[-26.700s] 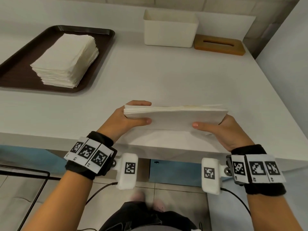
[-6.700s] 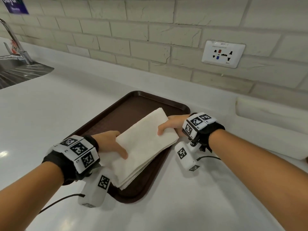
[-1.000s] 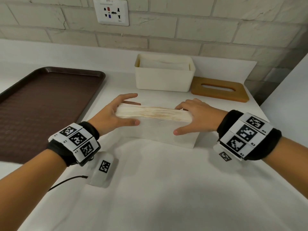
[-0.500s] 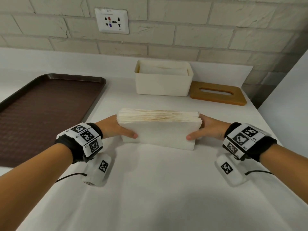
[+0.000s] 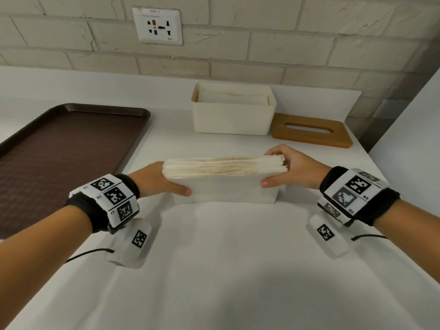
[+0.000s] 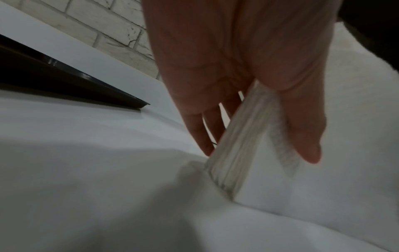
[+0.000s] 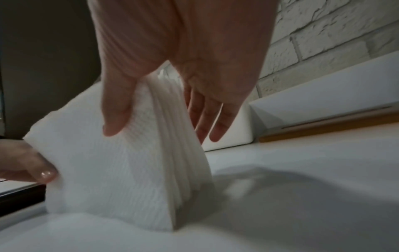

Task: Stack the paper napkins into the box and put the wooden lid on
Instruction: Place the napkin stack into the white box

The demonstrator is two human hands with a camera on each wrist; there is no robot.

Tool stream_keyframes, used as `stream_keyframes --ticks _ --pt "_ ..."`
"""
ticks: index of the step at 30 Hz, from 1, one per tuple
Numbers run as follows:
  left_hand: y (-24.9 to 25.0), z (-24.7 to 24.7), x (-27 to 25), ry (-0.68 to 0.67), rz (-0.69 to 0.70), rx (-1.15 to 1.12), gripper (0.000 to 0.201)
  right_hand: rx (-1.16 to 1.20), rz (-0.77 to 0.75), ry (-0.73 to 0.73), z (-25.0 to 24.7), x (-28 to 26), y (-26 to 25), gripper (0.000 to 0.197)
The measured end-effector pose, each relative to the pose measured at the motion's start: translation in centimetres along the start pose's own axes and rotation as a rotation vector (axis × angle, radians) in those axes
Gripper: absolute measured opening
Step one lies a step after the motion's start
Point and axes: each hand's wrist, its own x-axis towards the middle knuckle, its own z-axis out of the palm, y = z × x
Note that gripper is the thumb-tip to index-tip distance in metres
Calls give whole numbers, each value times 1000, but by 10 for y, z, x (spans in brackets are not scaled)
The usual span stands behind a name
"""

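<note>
The thick white stack of paper napkins [image 5: 223, 181] stands on its long edge on the white countertop [image 5: 214, 270], upright, pinched at both ends. The left hand [image 5: 158, 179] has its thumb on the near face and fingers behind; the right hand [image 5: 291, 169] does the same at the other end, thumb forward, fingers curled round the back. Both are holding the stack, neither wide open.

Trouble spots? It's loose paper, gripped only at the ends, so the middle sheets could sag or slide out on the lift if the squeeze slackens. In the right wrist view the sheets fan a little at the foot, so the edges aren't fully squared; a ragged bundle may catch the rim going in.

The white rectangular plastic box [image 5: 234, 115] sits beyond the stack, near the wall, with napkins already inside. Room left in it looks limited, so a forced fit could crumple the load or keep the lid from seating.

The wooden lid with the slot [image 5: 310, 133] lies flat just beside the box on the right, close to the counter's corner. The dark brown tray [image 5: 59, 148] lies well to the left. Between stack and box the counter is bare: a straight path forward.
</note>
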Motion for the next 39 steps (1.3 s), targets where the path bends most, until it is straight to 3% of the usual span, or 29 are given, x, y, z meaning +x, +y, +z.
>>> stream_keyframes --ticks 1,4,6,9,11,13,16,18,21,24,26,29,32,37,39 --pt "1 -1 1 -2 -11 15 81 -22 -22 20 -2 0 -6 63" --pt "22 -10 1 78 -5 53 54 -265 -178 82 -4 -5 -31 81" --pt "54 -16 0 119 81 131 43 -427 -270 111 -2 -8 -52 89" --pt "108 -22 1 184 273 268 28 -377 -230 73 -6 -10 -74 69" --pt "129 -24 5 229 347 251 35 -198 -164 79 -12 -10 -74 47" --pt "137 -24 9 247 383 79 49 24 -118 138 -19 -12 -68 42" --pt "125 -11 16 169 333 -328 74 273 -88 194 -23 -19 -54 39" --pt "109 7 24 89 269 -463 89 400 -78 195 -19 -22 -49 32" --pt "99 34 34 4 203 -406 100 532 -61 204 -15 -21 -48 33" --pt "95 53 41 -14 213 -417 69 530 -71 219 -11 -19 -47 43" --pt "94 58 44 30 194 -453 62 516 -74 253 -9 -18 -47 47" --pt "94 56 47 89 259 -433 65 551 -83 319 -8 -16 -49 54" --pt "94 52 50 138 284 -426 77 606 -110 321 -8 -14 -48 45" --pt "77 62 51 51 205 -329 94 512 -59 265 -1 -10 -32 63" --pt "74 65 50 20 170 -327 91 522 -49 256 0 -8 -30 64"
